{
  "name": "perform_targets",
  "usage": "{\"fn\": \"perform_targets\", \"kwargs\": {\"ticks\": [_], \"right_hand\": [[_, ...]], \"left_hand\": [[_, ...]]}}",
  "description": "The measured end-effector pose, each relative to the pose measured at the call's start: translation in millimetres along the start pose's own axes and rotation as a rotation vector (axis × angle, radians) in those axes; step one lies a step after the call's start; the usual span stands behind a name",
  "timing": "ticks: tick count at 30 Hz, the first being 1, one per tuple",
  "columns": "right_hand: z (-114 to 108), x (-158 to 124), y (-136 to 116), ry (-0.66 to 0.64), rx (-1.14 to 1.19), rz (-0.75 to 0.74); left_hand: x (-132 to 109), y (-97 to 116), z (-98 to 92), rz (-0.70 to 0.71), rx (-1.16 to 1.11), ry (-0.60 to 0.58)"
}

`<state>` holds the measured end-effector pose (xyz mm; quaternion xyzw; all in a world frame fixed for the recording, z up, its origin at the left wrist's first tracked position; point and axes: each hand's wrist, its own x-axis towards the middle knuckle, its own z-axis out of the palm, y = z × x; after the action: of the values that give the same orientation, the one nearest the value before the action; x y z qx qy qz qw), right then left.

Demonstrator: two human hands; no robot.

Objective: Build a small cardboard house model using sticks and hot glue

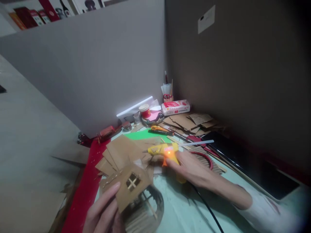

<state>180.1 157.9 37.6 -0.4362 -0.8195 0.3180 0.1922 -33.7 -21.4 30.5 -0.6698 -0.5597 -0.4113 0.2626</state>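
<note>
My left hand (105,208) grips a small cardboard house (125,192) at the lower middle, its fingers pressed along one side. A cut window with a cross of thin sticks shows in the upper wall, and a rounded corrugated part (143,218) sits below it. My right hand (186,166) is wrapped around a yellow hot glue gun (159,149) with a lit orange light. The gun's nozzle points left, above loose cardboard sheets (123,150) and apart from the house. A pale glue stick (198,142) sticks out of its back, and a black cord (207,207) trails down from the handle.
Behind lie a green sheet (138,133), orange scissors (159,128) and a black marker (160,132). A paper cup (144,111), a tissue pack (176,107) and a pen holder (167,94) stand near the partitions. Cardboard scraps (184,123) and a black glossy panel (243,158) lie right.
</note>
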Motion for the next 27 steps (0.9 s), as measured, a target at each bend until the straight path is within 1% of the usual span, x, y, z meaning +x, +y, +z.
{"fn": "perform_targets", "kwargs": {"ticks": [3, 5, 7, 9, 12, 14, 15, 16, 17, 18, 19, 21, 22, 23, 25, 27], "right_hand": [[11, -4, -3, -0.019, -0.199, -0.027], [18, -6, -4, -0.046, -0.296, -0.072], [23, -7, -4, -0.076, -0.370, -0.117], [23, -8, -5, -0.096, -0.425, -0.141], [9, -14, -6, -0.095, -0.449, -0.145], [-6, -23, -8, -0.065, -0.368, -0.201], [-14, -29, -10, -0.003, -0.205, -0.299], [-20, -35, -13, 0.098, -0.077, -0.420], [-24, -40, -17, 0.229, -0.039, -0.534], [-27, -45, -22, 0.321, -0.038, -0.651], [-27, -48, -29, 0.347, -0.065, -0.719], [-22, -49, -43, 0.281, -0.109, -0.867], [-17, -48, -50, 0.270, -0.161, -0.905], [-13, -46, -55, 0.277, -0.205, -0.926], [-5, -41, -62, 0.326, -0.255, -0.929], [0, -38, -61, 0.370, -0.235, -0.924]], "left_hand": [[18, 15, 4.2, -0.018, -0.012, -0.006], [21, 20, 5.8, -0.030, -0.003, -0.002], [16, 19, 5.8, -0.044, 0.011, 0.016], [7, 15, 5.0, -0.034, 0.011, 0.060], [-5, 7, 4.2, 0.055, -0.011, 0.078], [-8, 3, 3.8, 0.088, -0.026, 0.036], [-8, 2, 3.4, 0.087, -0.025, 0.004], [-7, 1, 2.9, 0.081, -0.023, -0.023], [-5, 1, 2.2, 0.078, -0.020, -0.047], [-4, 2, 1.4, 0.093, -0.015, -0.079], [-4, 3, 0.5, 0.110, -0.009, -0.106], [-6, 6, -0.9, 0.133, 0.010, -0.137], [-10, 7, -1.2, 0.095, 0.026, -0.120], [-14, 9, -1.2, 0.058, 0.037, -0.107], [-25, 12, 0.2, 0.012, 0.061, -0.133], [-34, 15, 3.0, -0.013, 0.087, -0.150]]}}
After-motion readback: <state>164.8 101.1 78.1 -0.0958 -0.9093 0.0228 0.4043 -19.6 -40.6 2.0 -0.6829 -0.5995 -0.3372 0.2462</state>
